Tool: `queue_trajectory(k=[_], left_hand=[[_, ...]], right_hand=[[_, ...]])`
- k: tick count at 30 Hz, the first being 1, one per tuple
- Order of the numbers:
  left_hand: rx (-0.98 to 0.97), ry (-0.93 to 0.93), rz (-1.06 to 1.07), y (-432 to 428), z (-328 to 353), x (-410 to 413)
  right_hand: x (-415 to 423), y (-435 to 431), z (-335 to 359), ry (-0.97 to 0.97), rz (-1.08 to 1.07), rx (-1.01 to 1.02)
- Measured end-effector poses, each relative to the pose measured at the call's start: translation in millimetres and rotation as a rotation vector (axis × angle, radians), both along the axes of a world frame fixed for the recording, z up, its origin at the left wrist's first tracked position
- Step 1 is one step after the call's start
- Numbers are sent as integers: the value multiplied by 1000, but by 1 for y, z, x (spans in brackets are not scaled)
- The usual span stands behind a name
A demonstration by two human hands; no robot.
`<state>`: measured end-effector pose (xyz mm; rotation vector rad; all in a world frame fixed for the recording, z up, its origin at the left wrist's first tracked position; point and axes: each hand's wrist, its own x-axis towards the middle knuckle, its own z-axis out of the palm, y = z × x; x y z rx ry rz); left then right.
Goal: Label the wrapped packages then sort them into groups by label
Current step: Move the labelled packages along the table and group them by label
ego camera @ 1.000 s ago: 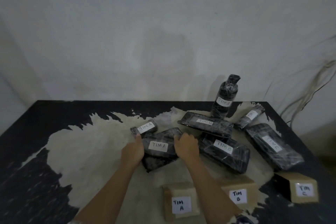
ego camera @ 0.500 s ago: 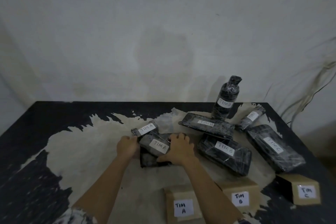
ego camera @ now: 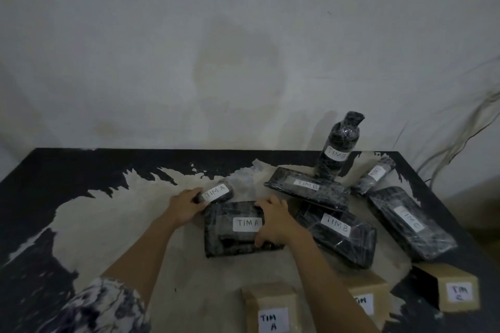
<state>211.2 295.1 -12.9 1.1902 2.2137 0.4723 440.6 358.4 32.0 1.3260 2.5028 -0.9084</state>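
A flat black-wrapped package labelled TIM A (ego camera: 232,227) lies on the worn table (ego camera: 102,213). My right hand (ego camera: 273,220) grips its right end. My left hand (ego camera: 185,207) is at its left edge and touches a small wrapped roll labelled TIM A (ego camera: 217,193) just behind. To the right lie two flat TIM B packages (ego camera: 335,235) (ego camera: 308,188), an upright TIM B bottle (ego camera: 336,147), a long TIM C package (ego camera: 410,222) and a small wrapped roll (ego camera: 374,174) whose label I cannot read.
Three cardboard boxes stand along the near edge: TIM A (ego camera: 272,311), TIM B (ego camera: 369,297), partly hidden by my right arm, and TIM C (ego camera: 457,289). A wall rises behind the table. Cables hang at the far right (ego camera: 460,138).
The flat TIM A package was tilted up between my hands half a second ago; it now lies flat, squared to the table edge. My left hand shifted toward the small TIM A roll.
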Motion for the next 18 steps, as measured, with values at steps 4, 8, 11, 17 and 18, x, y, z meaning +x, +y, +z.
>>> queue_trajectory(k=[4, 8, 11, 17, 18], left_hand=[[18, -1, -10, 1, 4, -3], [71, 20, 24, 6, 11, 0], [114, -21, 91, 8, 12, 1], [257, -615, 521, 9, 23, 2], [284, -691, 589, 9, 29, 4]], right_hand=[[-1, 1, 0, 2, 17, 19], [4, 3, 1, 44, -33, 39], [6, 4, 1, 98, -96, 75], [11, 5, 2, 236, -150, 62], [12, 5, 3, 278, -182, 73]])
